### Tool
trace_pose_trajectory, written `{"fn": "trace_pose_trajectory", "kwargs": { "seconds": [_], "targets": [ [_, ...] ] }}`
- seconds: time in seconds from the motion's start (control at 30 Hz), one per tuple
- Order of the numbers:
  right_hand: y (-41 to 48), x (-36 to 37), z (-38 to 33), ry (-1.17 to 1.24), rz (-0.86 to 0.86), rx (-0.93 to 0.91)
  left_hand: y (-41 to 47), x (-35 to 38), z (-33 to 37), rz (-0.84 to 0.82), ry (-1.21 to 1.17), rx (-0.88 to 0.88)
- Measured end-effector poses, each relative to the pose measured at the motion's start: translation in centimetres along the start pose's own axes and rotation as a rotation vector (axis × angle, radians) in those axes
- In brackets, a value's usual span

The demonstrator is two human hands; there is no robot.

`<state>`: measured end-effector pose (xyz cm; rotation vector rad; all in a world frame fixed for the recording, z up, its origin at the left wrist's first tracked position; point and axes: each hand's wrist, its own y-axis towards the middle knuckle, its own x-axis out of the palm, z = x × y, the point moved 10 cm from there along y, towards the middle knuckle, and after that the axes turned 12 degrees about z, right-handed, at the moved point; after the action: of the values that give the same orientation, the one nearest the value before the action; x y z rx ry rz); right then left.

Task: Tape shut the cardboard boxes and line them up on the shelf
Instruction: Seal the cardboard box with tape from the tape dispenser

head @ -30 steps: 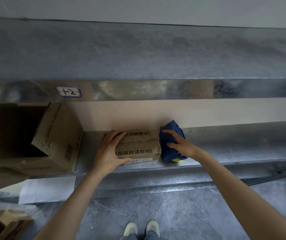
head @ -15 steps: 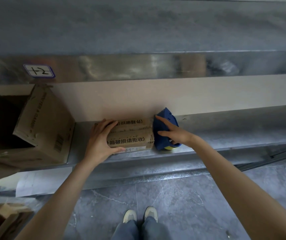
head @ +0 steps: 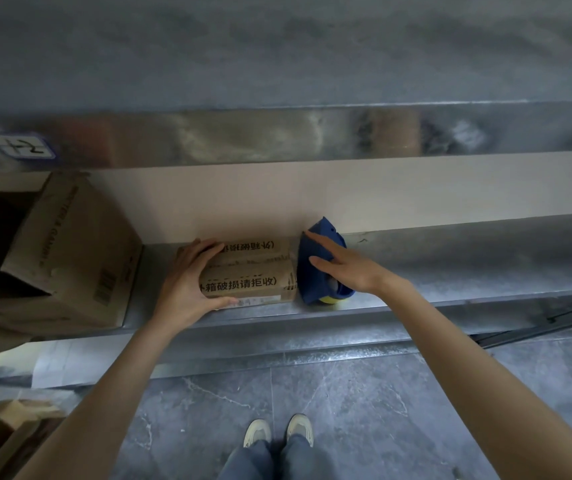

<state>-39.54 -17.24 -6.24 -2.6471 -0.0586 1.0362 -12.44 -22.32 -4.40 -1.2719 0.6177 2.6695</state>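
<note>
Box (head: 253, 271) near front edge of shelf (head: 457, 268), left hand (head: 184, 289) around its left end, right hand (head: 350, 270) flat on adjoining tape dispenser (head: 310, 292).

View has tipped down: shoes (head: 258, 433) and jeans (head: 253, 462) now show fully, and shelf label (head: 21, 146) has slid to far left. R hand (head: 350, 271) crept up blue tape dispenser (head: 310, 287); index tip now at its top edge, next to small cardboard box (head: 253, 271), thumb spread below.
</note>
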Motion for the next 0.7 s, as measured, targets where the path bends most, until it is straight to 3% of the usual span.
{"fn": "trace_pose_trajectory", "kwargs": {
  "seconds": [0.17, 0.23, 0.33, 0.47, 0.6, 0.7],
  "targets": [
    [0.6, -3.5, -2.9, -0.289, 0.259, -0.119, 0.0, -0.5, -0.3, -0.078, -0.116, -0.065],
    [0.6, -3.8, -5.1, -0.26, 0.343, -0.202, 0.2, -1.4, -0.5, -0.057, -0.131, -0.069],
    [0.8, -0.9, -7.7, -0.12, 0.287, -0.3, 0.1, -2.3, -1.6, -0.033, -0.124, -0.106],
    [1.4, 5.7, -8.6, -0.064, 0.125, -0.276, -1.3, -0.6, -1.9, -0.104, -0.17, -0.223],
    [1.6, 7.3, -8.1, -0.274, 0.302, -0.264, -1.6, -0.3, -1.8, -0.031, -0.216, -0.228],
    [1.4, 7.0, -8.0, -0.259, 0.353, -0.291, -1.5, -0.5, -2.0, -0.031, -0.121, -0.119]
  ]
}}
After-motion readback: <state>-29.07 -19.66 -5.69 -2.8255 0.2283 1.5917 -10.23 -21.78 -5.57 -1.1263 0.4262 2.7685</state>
